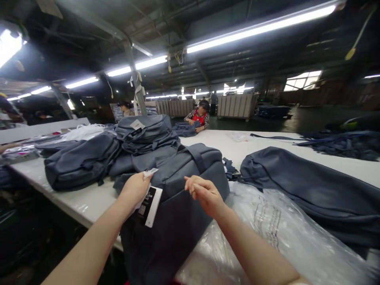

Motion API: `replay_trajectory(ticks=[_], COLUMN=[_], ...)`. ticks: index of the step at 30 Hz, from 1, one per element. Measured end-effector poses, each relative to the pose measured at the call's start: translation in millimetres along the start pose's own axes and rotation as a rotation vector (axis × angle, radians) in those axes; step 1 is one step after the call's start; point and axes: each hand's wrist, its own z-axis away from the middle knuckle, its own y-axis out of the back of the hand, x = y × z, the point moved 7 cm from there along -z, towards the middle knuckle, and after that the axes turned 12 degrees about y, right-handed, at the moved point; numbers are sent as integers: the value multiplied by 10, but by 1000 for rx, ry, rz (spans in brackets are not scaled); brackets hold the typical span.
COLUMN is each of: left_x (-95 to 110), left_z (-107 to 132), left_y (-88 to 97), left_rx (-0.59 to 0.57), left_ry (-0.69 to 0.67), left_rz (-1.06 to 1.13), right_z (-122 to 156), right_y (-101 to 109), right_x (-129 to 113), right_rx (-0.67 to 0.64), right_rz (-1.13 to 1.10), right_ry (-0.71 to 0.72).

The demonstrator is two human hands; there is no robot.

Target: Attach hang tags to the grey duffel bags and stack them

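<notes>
A dark blue-grey bag (178,206) stands in front of me, partly over the table's near edge. My left hand (135,190) is closed at its left side on a white tag (151,172), whose end pokes out past the fingertips. Just below those fingers, a black-and-white hang tag (151,206) with a printed square code lies against the bag. My right hand (206,194) is held over the bag's right part with fingers pinched together; whether anything small is between them cannot be made out.
More blue-grey bags (83,160) are heaped at the left, one with a label (137,125). At the right, clear plastic bags (267,221) lie beside another long bag (308,186). Dark straps (350,144) pile farther right. Across the white table (213,136), a person (199,116) handles dark fabric.
</notes>
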Motion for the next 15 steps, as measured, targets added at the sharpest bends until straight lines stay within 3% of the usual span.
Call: replay_trajectory(ticks=[5,7,10,13,15], left_x=[-53,-33,23,74,75], left_z=[33,63,95,91,95], left_y=[16,23,16,-9,-45], left_rx=[12,37,44,-21,-112], left_ry=[11,12,28,42,76], left_rz=[20,7,25,143,264], right_z=[29,28,58,246,457], right_y=[13,-65,-386,-799,-1062], right_x=[49,51,-14,-34,39], right_rx=[39,-7,-290,-605,-729], right_rz=[-3,-80,-61,171,325], right_ry=[-37,-70,-165,-304,-359])
